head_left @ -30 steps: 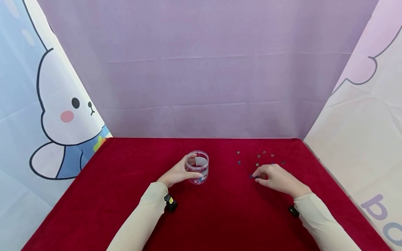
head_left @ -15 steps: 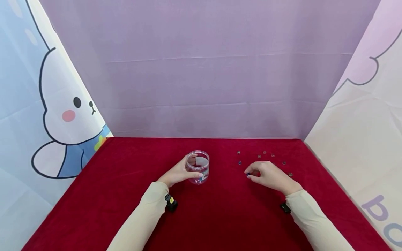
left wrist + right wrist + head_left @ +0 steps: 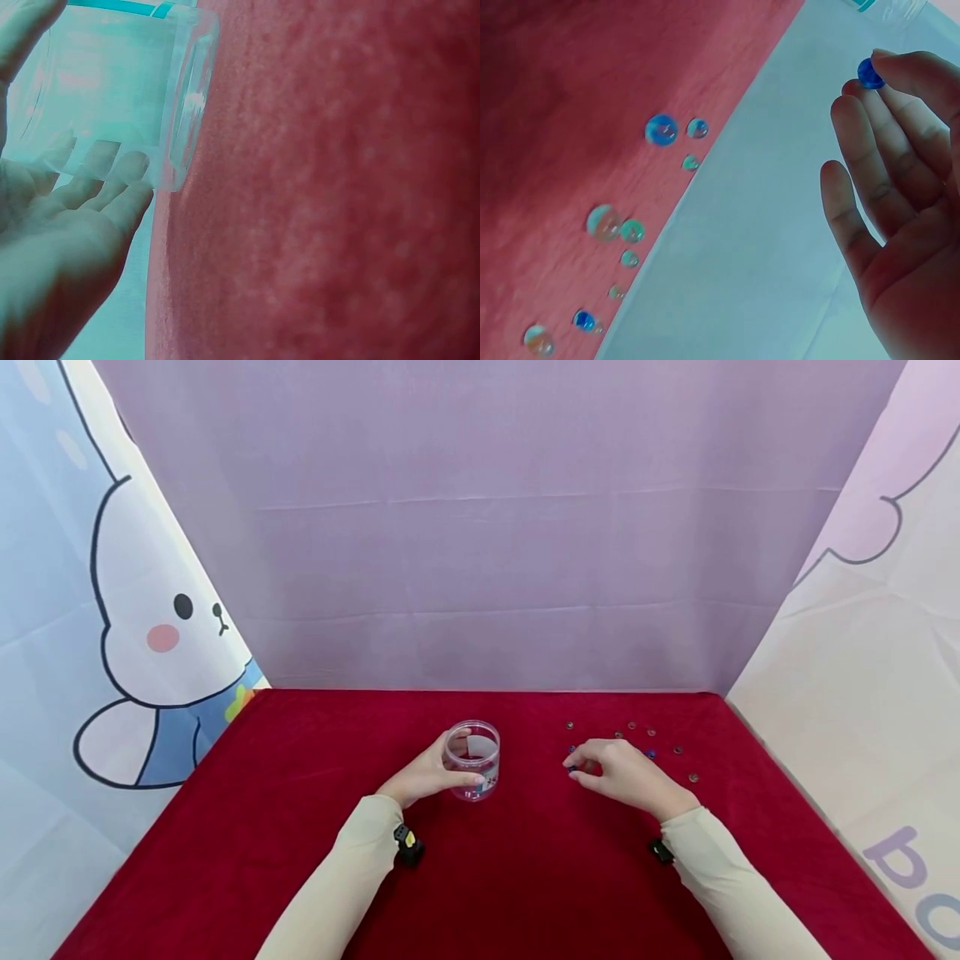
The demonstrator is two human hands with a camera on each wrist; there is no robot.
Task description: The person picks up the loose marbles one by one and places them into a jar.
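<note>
From the head view, a person in pale sleeves (image 3: 330, 877) works over a red cloth (image 3: 495, 877) spread before a purple backdrop (image 3: 480, 527). Near the middle, the left hand (image 3: 423, 772) grips a clear jar (image 3: 486, 767), which stands upright with its mouth up and uncovered. The hold comes from the left side, low enough to leave the rim free, probably to steady so light a vessel. To the right, well apart from the jar, the right hand (image 3: 633, 777) pinches a small blue marble (image 3: 572, 768) at its fingertips, just near of another marble. Loose marbles (image 3: 651, 753) lie scattered toward the far right, some partly behind that hand. From the left wrist, the thumb (image 3: 22, 34) and fingers (image 3: 131, 202) curve around opposite sides of the jar, spread as wide as its body; the jar's base seems to rest on the cloth. From the right wrist, the blue marble sits between thumb and fingertip, a narrow grip that suits something so small, round and likely to roll, while the other fingers stretch loosely aside. The jar's edge shows at the top.
</note>
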